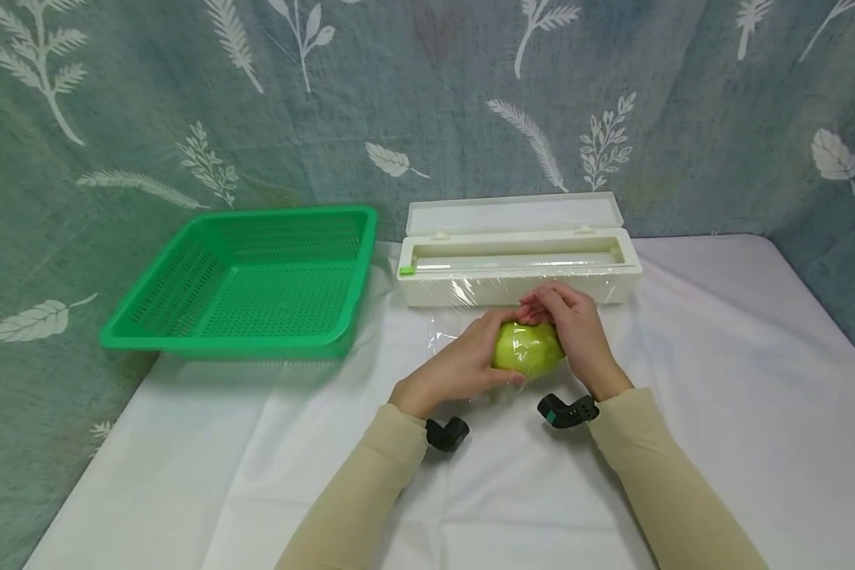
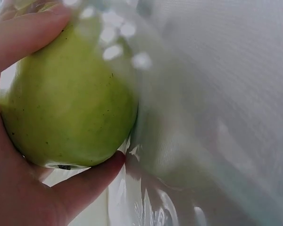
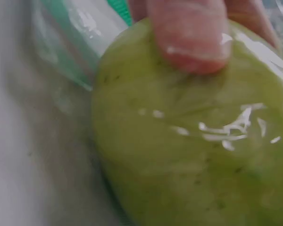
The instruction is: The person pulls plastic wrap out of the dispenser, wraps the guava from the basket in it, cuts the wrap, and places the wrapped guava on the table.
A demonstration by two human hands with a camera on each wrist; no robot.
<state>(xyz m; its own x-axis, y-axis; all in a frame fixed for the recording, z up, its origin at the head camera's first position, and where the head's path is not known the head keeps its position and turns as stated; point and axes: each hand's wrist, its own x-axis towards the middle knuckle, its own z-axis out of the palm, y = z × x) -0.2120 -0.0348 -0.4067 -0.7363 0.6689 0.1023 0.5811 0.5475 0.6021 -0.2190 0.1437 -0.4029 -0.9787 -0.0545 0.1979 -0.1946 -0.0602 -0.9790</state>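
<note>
- Left hand [image 1: 463, 366]: half-closed, fingers and thumb round left side of green fruit [image 1: 530, 352]
- Green fruit: between hands, clear film [image 1: 463, 291] over it, white box [image 1: 520, 237] just behind
- Right hand [image 1: 583, 336]: half-closed, curled over far right side

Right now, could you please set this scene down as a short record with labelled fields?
fruit: green, under shiny wrap
wrap: clear plastic, also across the front of the box
left hand: grips the fruit from the left
right hand: curled against the fruit's right side; any pinch on the wrap is unclear
box: white, lid open, beyond the fruit
basket: green, left of the box
</note>
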